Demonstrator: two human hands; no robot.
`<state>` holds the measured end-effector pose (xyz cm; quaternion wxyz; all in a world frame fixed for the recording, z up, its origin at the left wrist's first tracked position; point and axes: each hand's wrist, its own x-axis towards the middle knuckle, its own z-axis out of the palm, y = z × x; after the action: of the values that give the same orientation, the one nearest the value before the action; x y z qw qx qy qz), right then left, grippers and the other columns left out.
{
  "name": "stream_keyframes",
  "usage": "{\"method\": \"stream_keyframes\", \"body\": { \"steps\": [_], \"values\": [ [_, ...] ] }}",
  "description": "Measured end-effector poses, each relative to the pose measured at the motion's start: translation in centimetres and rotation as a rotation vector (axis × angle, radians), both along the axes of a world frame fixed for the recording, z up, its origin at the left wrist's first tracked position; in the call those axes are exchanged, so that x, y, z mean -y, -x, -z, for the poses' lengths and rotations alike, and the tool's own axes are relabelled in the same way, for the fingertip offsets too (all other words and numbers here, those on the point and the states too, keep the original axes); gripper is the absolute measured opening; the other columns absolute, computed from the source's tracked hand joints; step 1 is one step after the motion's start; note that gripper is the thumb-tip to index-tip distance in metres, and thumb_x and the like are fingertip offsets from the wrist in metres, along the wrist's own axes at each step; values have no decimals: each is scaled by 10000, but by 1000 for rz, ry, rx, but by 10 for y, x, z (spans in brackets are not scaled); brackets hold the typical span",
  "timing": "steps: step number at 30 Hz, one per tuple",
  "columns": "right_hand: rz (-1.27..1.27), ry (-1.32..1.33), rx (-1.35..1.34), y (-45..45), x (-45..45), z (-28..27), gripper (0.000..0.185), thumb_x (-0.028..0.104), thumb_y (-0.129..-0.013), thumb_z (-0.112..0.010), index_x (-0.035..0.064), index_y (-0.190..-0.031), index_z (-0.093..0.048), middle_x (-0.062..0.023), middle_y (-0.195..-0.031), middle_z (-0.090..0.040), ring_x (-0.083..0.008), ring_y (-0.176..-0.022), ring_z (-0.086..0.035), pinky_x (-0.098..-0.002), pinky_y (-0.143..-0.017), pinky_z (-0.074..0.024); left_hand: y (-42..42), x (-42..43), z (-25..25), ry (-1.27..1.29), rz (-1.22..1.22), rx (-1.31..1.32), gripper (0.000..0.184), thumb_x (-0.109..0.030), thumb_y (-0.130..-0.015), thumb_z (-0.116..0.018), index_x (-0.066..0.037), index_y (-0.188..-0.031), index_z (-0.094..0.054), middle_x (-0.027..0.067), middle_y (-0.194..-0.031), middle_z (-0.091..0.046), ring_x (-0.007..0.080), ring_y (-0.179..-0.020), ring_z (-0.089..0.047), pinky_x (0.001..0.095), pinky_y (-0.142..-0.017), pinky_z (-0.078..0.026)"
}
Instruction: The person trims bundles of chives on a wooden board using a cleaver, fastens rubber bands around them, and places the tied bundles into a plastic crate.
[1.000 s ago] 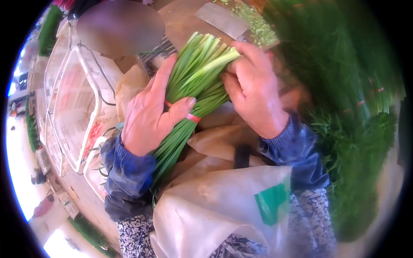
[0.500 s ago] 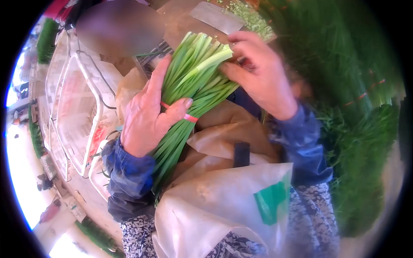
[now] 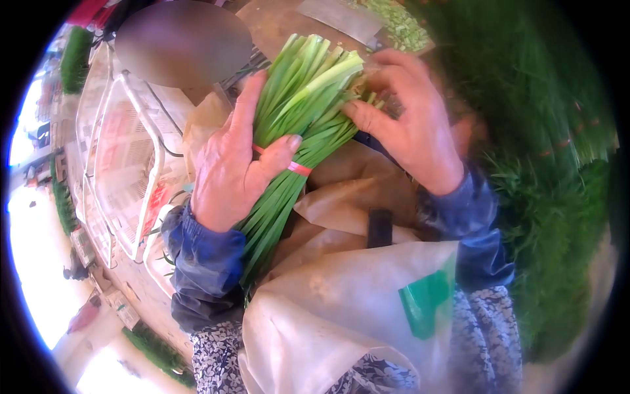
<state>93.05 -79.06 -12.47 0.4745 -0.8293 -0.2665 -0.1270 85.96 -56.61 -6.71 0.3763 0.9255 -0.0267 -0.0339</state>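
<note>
A bundle of long green stalks (image 3: 298,98) with pale cut ends up leans diagonally over my lap, a red band (image 3: 300,169) around its middle. My left hand (image 3: 239,157) is wrapped round the bundle at the band, thumb across the front. At the upper right side, my right hand (image 3: 410,115) has its thumb and fingers at the outer stalks near the cut ends. Its fingertips are slightly blurred, with a few short stalk ends between them.
Large heaps of green stalks (image 3: 551,249) with red bands lie at the right. A flat metal blade (image 3: 341,20) and chopped pieces (image 3: 400,26) are at the top. White-framed racks lined with newspaper (image 3: 121,164) stand left. A pale apron (image 3: 328,302) covers my lap.
My right hand moved from the pale cut ends outward and slightly down to stalks at the bundle's right side. My left hand keeps its hold at the band.
</note>
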Motion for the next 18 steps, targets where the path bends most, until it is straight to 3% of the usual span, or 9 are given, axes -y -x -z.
{"method": "stream_keyframes", "body": {
  "steps": [4,6,10,13,15,17,18],
  "values": [
    [48,51,19,5,-8,-7,330,242,-730,-761,-19,-851,-599,-235,-1079,-593,-416,-986,-572,-443,-828,-469,2,2,-1,-4,-7,-42,719,-332,-877,-631,31,-1425,-340,245,-1068,-661,375,-891,-680,403,-782,-517],
    [6,52,-240,5,-8,-11,323,243,-738,-748,-19,-851,-598,-241,-1063,-596,-415,-980,-572,-449,-820,-466,0,-1,1,-60,48,80,724,-338,-880,-629,39,-1425,-338,246,-1073,-659,384,-901,-675,411,-784,-516],
    [25,-23,-202,6,-9,-4,280,207,-731,-733,-28,-828,-616,-246,-1042,-599,-400,-961,-585,-436,-826,-471,0,3,-4,-147,58,65,712,-334,-891,-616,33,-1430,-332,254,-1072,-655,394,-898,-672,416,-783,-516],
    [4,-217,-218,2,-20,6,224,158,-723,-720,-37,-792,-631,-241,-1025,-606,-381,-956,-594,-418,-839,-474,0,3,-5,-152,41,28,695,-322,-904,-602,26,-1438,-323,262,-1071,-652,399,-898,-669,419,-782,-516],
    [-21,-410,-376,1,-26,7,197,138,-726,-709,-42,-771,-641,-231,-1013,-614,-373,-971,-598,-405,-867,-473,-1,1,-3,-159,29,2,688,-319,-913,-594,19,-1444,-316,266,-1069,-651,400,-890,-670,417,-780,-516],
    [-8,-428,-370,4,-31,7,161,95,-722,-674,-48,-779,-629,-231,-1008,-616,-388,-949,-591,-424,-850,-475,-1,-2,5,-83,34,42,686,-319,-918,-591,15,-1448,-312,263,-1064,-653,393,-893,-670,413,-786,-514],
    [30,-289,-223,3,-30,-2,109,56,-736,-671,-35,-771,-621,-224,-1058,-622,-343,-920,-613,-374,-807,-477,-3,0,1,4,41,79,686,-320,-920,-590,13,-1451,-311,258,-1060,-657,387,-899,-671,409,-793,-512]
  ]
}}
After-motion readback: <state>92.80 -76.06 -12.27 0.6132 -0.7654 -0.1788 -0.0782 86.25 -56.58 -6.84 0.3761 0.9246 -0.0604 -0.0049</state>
